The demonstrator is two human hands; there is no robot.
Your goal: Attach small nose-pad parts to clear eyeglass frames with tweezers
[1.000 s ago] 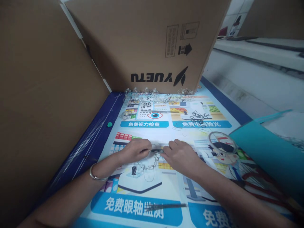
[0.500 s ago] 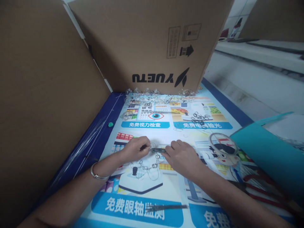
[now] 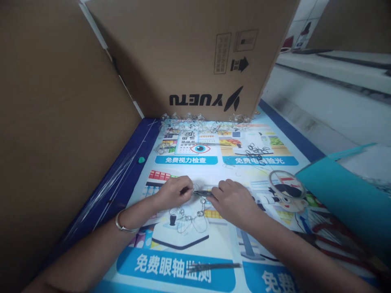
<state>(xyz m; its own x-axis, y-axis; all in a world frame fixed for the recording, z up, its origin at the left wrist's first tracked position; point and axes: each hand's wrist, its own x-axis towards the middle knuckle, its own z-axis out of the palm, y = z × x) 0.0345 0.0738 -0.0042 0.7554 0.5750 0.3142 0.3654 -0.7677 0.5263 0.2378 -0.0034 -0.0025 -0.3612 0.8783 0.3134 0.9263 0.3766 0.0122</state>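
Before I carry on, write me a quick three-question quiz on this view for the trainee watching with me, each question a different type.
1. Which hand grips the pliers?
2. True or false: a metal bangle is worn at the left wrist.
3. Which of these lies nearest the bottom edge of the picture?
A. the round hoop
B. the bundle of dark thin pieces
C. the green lump

Key:
1. The right hand.
2. True.
3. B.
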